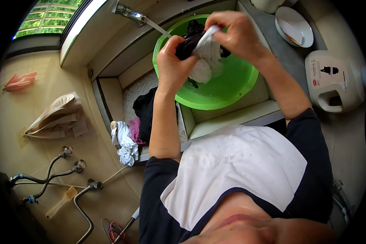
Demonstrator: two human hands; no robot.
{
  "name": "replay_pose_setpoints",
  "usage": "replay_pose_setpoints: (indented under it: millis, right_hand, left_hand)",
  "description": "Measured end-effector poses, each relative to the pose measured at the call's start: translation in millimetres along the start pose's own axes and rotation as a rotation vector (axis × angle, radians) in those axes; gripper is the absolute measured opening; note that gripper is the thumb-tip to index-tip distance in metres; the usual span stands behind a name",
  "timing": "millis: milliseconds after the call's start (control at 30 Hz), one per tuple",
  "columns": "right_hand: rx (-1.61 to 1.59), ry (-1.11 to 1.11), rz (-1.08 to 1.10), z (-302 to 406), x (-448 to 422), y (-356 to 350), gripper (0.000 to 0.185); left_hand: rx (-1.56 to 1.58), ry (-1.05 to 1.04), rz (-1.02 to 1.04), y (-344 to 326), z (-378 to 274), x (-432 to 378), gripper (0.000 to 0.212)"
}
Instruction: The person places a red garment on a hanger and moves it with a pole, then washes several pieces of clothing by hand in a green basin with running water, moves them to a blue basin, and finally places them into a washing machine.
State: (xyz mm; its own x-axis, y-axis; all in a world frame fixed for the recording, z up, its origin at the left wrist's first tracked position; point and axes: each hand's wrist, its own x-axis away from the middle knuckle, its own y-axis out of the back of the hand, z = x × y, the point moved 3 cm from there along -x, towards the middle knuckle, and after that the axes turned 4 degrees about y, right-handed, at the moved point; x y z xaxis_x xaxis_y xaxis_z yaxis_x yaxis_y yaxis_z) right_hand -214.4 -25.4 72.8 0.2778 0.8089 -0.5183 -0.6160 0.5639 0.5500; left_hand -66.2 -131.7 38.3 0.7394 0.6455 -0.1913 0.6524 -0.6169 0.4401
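Note:
Over a green plastic basin (244, 88) of water, my left hand (175, 65) grips a wet bundle of dark cloth (187, 45). White cloth (206, 71) hangs from the bundle, its lower part in the water. Whether dark and white belong to one garment cannot be told. My right hand (236, 35), slightly blurred, pinches a white edge of it between thumb and fingers. Water runs from a chrome faucet (129, 13) towards my left hand, which hides where the stream lands.
The basin stands in a tiled sink (231, 117). On the washboard surface (137, 97) at left lie black cloth (146, 113), purple cloth (135, 129) and pale blue cloth (128, 146). A detergent jug (326, 79) and white bowl (292, 26) are at right. Hoses (82, 204) and a brush (61, 202) hang left.

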Motion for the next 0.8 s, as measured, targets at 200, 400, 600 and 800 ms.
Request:
replay_pose_setpoints:
  millis: [200,400,600,800]
  right_hand:
    - [-0.016,-0.502,0.144,-98.3,50.2,-18.2,0.015]
    - [0.111,-0.362,0.599,-128.6,102.0,-127.3,0.078]
    - [0.319,-0.478,0.656,-205.0,103.9,-223.1,0.056]
    - [0.024,-0.81,0.382,-209.8,99.5,-217.4,0.043]
  left_hand:
    - [-0.296,0.015,-0.114,-1.0,100.2,10.8,0.027]
    - [-0.732,0.494,0.297,-86.7,147.1,55.2,0.095]
    - [-0.878,0.49,0.547,-142.5,223.0,20.4,0.079]
    - [-0.901,0.365,0.651,-123.5,181.0,-8.7,0.05]
